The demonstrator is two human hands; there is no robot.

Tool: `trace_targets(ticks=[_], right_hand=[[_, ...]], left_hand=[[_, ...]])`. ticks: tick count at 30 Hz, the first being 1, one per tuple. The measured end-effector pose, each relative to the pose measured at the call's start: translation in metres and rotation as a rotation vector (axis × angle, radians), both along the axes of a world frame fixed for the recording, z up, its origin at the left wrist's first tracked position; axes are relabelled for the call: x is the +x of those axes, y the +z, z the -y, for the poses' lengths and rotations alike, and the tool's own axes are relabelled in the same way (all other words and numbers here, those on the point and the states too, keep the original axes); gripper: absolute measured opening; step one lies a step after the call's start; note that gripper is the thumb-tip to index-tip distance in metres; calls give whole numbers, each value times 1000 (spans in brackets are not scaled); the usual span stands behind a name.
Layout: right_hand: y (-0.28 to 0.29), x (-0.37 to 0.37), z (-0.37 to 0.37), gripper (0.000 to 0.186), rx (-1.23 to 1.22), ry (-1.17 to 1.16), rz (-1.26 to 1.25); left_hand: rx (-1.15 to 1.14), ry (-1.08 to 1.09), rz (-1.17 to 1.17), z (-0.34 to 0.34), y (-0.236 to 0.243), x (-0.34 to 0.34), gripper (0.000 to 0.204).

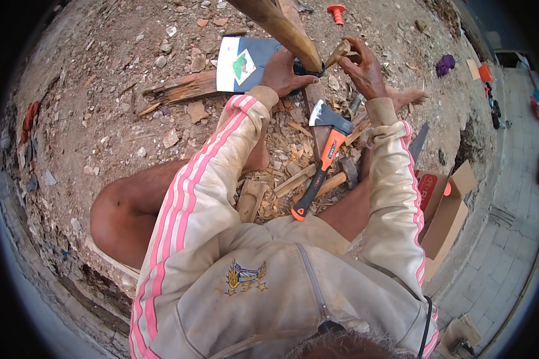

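Head view: left hand (280,74) clasps the hoe (251,58) (fingers partly hidden), right hand (366,70) pinches a wood wedge (337,54).

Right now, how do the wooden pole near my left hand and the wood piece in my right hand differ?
The wooden pole is long and thick; the wood piece is short and thinner. The pole runs out past the picture's top edge, while the wood piece sits within the picture, pinched in your right hand. Both are brown wood.

Open cardboard box (450,226) at lower right, crumpled purple cloth (445,65) on stony ground (126,128), grey paved walkway (521,149) along the right.
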State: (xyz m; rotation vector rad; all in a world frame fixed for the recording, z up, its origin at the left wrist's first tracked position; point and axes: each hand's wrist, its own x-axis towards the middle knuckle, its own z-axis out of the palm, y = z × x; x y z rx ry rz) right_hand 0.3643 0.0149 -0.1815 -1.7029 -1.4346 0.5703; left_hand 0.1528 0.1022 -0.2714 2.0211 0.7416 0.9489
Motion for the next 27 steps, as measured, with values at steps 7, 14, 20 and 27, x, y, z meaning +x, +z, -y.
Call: trace_targets(ticks=[7, 14, 20, 27], right_hand=[[-2, -9, -6, 54, 9, 53, 96], [-3, -12, -5, 53, 23, 91, 252], [-3, -12, -10, 53, 36, 133, 350], [5, -16, -13, 53, -36, 116, 362]], left_hand=[[-63, -103, -9, -28, -34, 16, 59], [-116, -107, 20, -22, -37, 17, 58], [-119, -97, -67, -23, -29, 14, 57], [-286, -141, 125, -2, 15, 10, 58]])
